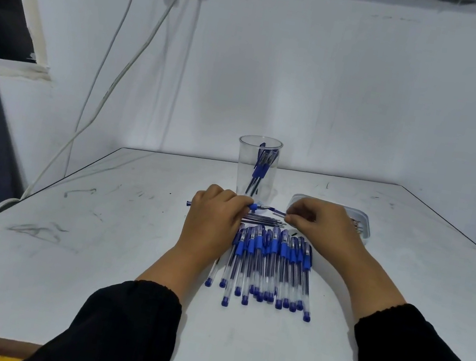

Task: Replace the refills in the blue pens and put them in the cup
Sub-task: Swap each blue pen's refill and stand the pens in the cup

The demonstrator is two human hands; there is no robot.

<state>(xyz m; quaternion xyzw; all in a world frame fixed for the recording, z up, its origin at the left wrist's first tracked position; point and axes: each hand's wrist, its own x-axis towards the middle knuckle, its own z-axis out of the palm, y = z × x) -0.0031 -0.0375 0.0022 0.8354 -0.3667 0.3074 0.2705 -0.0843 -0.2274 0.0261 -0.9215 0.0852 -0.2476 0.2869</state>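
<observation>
My left hand (215, 214) grips a blue pen (254, 207) by its barrel, held level just above the table. My right hand (319, 223) pinches the pen's tip end (277, 211) between thumb and fingers. Under the hands lie several loose dark refills (264, 219). A pile of several blue pens (269, 265) with clear barrels lies in front of me, caps pointing away. Behind the hands stands a clear plastic cup (257, 164) with a few blue pens inside.
A shallow clear tray (361, 224) holding refills sits at the right, partly hidden by my right hand. The white table (91, 250) is scuffed with pen marks. Cables (114, 79) hang down the wall at the left.
</observation>
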